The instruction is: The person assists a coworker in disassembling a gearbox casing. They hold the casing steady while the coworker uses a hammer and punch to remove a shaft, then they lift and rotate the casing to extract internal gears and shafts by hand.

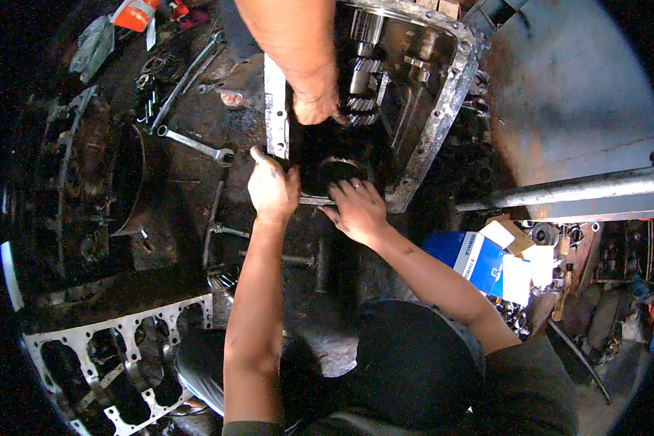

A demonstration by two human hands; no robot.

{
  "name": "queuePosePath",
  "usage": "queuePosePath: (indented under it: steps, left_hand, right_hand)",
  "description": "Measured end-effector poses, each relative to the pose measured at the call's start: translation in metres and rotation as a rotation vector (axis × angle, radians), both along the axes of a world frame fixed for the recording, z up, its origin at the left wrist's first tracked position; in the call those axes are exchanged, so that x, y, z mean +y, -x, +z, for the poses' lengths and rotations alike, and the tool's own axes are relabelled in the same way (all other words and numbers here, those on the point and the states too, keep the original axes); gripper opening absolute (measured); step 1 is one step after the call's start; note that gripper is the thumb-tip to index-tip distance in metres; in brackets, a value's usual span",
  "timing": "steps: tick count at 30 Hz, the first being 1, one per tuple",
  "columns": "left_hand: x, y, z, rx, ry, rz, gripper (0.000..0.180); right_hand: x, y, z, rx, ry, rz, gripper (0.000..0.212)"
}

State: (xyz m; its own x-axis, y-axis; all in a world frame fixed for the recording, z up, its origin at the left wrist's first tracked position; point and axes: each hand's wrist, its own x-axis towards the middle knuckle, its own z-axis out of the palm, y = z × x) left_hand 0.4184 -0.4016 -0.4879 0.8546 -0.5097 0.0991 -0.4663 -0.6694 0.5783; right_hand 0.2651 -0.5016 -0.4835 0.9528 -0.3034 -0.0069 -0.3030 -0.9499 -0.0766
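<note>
In front of me is a grey metal gearbox housing (423,145), its open side facing up. Steel gears (363,76) on a shaft show inside its far part; the near part is in deep shadow. My left hand (275,185) grips the housing's left wall at the near corner, thumb pointing away from me. Over the near wall curl the fingers of my right hand (359,209), thumb on the outside, close to a dark round opening (339,170). Another person's hand (317,107) reaches down into the housing from the far side, its fingertips beside the gears.
Left of the housing lie a combination wrench (196,145) and a long bar (185,81). A flat metal gasket (134,349) is at the lower left, beyond it dark castings (87,182). On the right are a blue box (479,261), a metal pipe (567,190) and a grey panel (574,109).
</note>
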Motion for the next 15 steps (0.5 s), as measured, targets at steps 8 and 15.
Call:
queuePosePath:
  steps: [8, 15]
  left_hand:
    - [-0.002, -0.005, -0.015, -0.096, 0.049, -0.021, 0.085]
    - [-0.003, -0.007, -0.018, -0.219, 0.106, -0.04, 0.08]
  right_hand:
    - [-0.006, 0.001, -0.003, -0.023, -0.022, 0.021, 0.047]
    - [-0.009, -0.002, 0.003, 0.023, -0.066, 0.017, 0.047]
